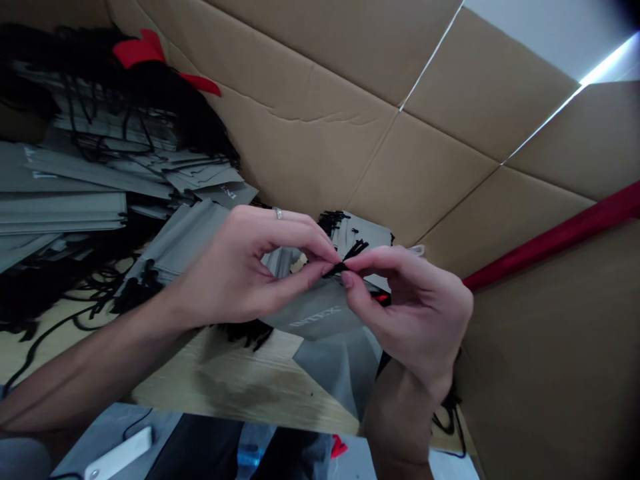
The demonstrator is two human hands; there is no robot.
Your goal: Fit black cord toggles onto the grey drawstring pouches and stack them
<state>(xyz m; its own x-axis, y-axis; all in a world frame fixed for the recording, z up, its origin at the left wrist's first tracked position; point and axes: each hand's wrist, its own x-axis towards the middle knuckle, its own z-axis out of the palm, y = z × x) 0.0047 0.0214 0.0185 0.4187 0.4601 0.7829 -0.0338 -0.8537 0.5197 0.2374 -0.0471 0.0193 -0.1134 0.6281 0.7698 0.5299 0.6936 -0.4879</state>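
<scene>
A dark black cord is sitting near the middle of the head view, slightly toward 4 o'clock. The fingertips of the left grip are pinching it at its 9 o'clock side, and those of the right grip at its 3 o'clock side. Black strands are fanning out just beyond the pinch toward 1 o'clock. Toward 7 o'clock from the cord, a flat grey piece is lying tilted, showing white lettering that is apparently reading "INTEX"; the fingers are partly hiding its upper edge.
</scene>
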